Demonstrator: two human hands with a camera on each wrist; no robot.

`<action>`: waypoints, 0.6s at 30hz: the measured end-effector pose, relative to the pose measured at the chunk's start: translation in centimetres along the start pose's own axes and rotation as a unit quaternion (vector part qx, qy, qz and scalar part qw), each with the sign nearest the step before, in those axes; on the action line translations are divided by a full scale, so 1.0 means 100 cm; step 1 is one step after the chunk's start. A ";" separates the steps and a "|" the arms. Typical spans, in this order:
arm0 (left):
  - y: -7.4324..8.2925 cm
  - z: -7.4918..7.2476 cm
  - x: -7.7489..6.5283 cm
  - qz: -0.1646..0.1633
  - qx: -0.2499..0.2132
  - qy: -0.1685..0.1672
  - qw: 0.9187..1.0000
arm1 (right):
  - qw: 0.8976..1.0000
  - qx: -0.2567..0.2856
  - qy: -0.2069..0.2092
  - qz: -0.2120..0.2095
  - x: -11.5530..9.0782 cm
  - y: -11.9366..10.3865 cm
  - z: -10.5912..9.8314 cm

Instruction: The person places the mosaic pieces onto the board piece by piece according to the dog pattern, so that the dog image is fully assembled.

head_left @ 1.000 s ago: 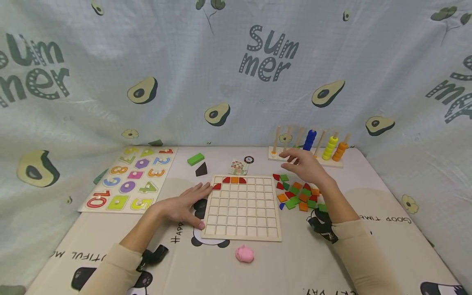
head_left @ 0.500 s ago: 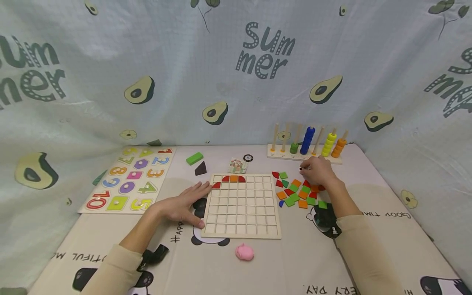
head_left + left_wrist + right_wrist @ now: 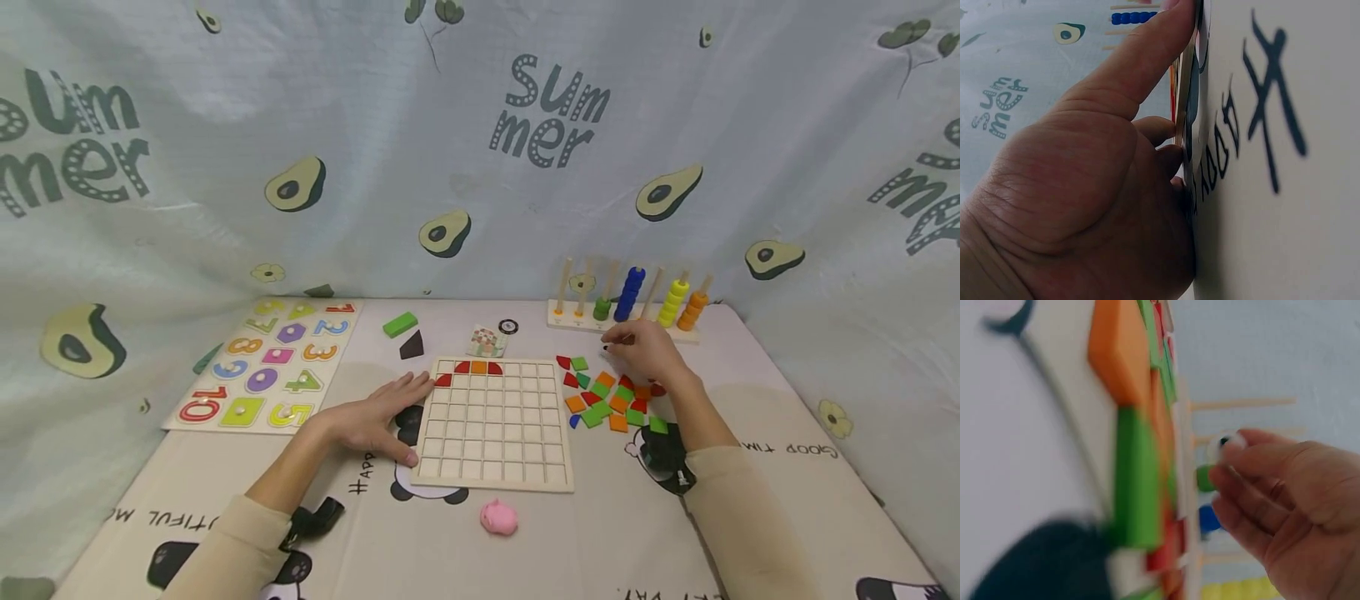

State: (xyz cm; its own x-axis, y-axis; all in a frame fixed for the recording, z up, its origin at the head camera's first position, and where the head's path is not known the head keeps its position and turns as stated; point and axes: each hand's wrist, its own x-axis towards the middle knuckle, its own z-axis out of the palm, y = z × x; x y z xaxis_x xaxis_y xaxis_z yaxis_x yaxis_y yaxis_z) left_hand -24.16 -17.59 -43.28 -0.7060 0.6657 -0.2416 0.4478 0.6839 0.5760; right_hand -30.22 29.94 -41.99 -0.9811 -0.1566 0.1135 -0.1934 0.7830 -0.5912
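My left hand [image 3: 373, 421] lies at the left edge of a wooden grid board [image 3: 491, 425], fingers extended and thumb near its lower left corner. In the top rows of the board sit an orange square tile [image 3: 478, 367] and several red quarter-round tiles [image 3: 495, 368]. My right hand [image 3: 643, 348] hovers behind the pile of coloured tiles [image 3: 597, 410]. Between thumb and index finger it pinches a small white round piece with a black spot [image 3: 1216, 449], partly hidden by the fingertips. In the left wrist view, the left hand's [image 3: 1079, 169] fingers reach the board's edge.
A peg stacker with coloured beads [image 3: 558, 319] stands behind the right hand. A number puzzle board [image 3: 225, 400] lies at left. Behind the grid are a picture card [image 3: 487, 341], a black ring-shaped disc [image 3: 508, 327], a green block [image 3: 400, 324] and a dark block [image 3: 412, 345]. A pink pig figure [image 3: 498, 517] lies in front.
My right hand has come down from near the peg stacker to behind the tile pile, and its fingers have closed on the small white piece. The left hand has stayed at the board.
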 end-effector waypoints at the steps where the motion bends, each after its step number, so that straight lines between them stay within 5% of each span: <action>1: 0.000 0.000 0.000 -0.001 0.001 0.001 1.000 | 1.000 0.014 0.006 -0.025 0.001 -0.004 -0.001; 8: 0.000 0.001 0.001 0.000 0.001 0.000 1.000 | 0.978 0.122 -0.022 -0.169 0.015 -0.059 0.005; 18: 0.001 0.001 0.001 0.002 -0.002 0.002 1.000 | 0.966 0.131 -0.122 -0.187 0.045 -0.135 0.068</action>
State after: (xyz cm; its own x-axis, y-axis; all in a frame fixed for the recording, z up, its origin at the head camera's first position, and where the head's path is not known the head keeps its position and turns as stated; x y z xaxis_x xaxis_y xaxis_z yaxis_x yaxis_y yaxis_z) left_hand -24.13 -17.49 -43.32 -0.7071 0.6668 -0.2356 0.4486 0.6804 0.5794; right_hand -32.00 14.56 -38.94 -0.8065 -0.5611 0.1863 -0.4957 0.4701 -0.7303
